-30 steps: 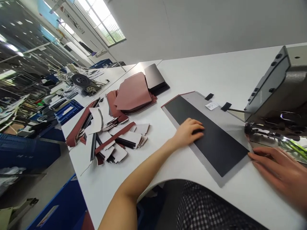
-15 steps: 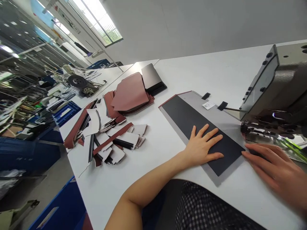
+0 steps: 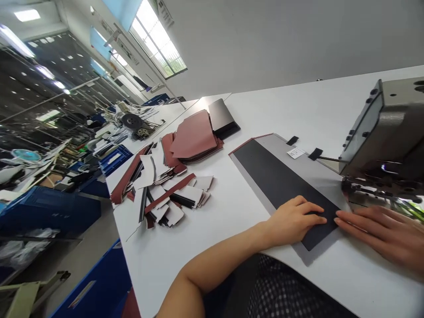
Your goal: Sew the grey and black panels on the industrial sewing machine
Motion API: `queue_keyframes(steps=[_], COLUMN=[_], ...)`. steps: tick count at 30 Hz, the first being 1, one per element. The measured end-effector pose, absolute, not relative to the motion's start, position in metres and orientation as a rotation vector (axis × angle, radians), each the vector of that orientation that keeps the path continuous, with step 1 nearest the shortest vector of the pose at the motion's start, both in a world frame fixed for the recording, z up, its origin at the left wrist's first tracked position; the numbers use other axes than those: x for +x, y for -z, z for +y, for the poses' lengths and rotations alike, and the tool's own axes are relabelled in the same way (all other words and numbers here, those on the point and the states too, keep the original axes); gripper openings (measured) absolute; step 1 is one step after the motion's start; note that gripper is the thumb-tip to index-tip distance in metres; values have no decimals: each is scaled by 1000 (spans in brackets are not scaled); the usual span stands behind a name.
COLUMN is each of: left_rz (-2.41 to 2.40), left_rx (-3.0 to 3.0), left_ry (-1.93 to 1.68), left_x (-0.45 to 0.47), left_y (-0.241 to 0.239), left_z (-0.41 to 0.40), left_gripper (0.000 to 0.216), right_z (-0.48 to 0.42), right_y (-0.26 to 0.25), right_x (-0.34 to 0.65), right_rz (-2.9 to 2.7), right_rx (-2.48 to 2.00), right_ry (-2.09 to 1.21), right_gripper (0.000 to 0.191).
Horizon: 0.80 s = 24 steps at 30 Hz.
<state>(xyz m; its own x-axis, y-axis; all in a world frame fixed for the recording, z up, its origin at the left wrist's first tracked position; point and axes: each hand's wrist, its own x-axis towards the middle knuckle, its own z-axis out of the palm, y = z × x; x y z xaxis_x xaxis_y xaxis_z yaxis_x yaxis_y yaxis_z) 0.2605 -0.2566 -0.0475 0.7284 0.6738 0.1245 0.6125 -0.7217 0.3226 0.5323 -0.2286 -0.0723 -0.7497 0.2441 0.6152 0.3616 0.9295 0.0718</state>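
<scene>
A long black panel [image 3: 285, 176] lies on a grey sheet [image 3: 314, 176] that has a reddish edge at its far end. My left hand [image 3: 298, 221] rests on the panel's near part, fingers apart and slightly bent. My right hand [image 3: 380, 234] is stretched out, its fingertips at the panel's right corner. Close beyond that corner is the head of a sewing machine [image 3: 384, 137]; its needle area is hard to make out. A white label [image 3: 295, 152] and two black tabs show along the sheet's far edge.
Left of the panel on the white table [image 3: 212, 229] are a stack of reddish-brown pieces [image 3: 194, 134], a dark glossy piece [image 3: 221, 115] and a pile of cut strips [image 3: 175, 194]. Blue crates [image 3: 114, 160] and another machine [image 3: 134, 123] stand farther left.
My left hand has slid toward the panel's near right end, and its spread fingers have drawn closer together. My right hand stays by the corner, now flatter. The view has shifted left.
</scene>
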Motion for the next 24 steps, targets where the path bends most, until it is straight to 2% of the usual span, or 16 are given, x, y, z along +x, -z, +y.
queue_keyframes(steps=[3,7,10,12,15,20,24], left_rz=[988,1074,1182,1234,1258,1154,1076], left_rx=[2610,2486,2494,2531,2610,2811,2901], left_ry=[-451,-547,-545,-508,-457,-372,-206], left_x=[265,274,284,288,289,285,282], left_y=[49,49,50,51,53,57,55], left_z=[-261,-268,-273,-275,-275,-271,-264], left_gripper=[35,23,50,38,24,24,34], right_z=[-217,-219,-223,-226,-232,-242,-245], right_y=[59,61,66,66,64,69,78], right_x=[537,533,528,524,516,506,503], right_rz=[-2619,-2663,-2643,-2606,-2528,-2347,-2116], right_rx=[-157,-375,-513,-637,-862,-1221,-1392], right_ry=[343,44,-103,-162,-240,-350,-242], right_gripper=[34,26,18,16,21,19,12])
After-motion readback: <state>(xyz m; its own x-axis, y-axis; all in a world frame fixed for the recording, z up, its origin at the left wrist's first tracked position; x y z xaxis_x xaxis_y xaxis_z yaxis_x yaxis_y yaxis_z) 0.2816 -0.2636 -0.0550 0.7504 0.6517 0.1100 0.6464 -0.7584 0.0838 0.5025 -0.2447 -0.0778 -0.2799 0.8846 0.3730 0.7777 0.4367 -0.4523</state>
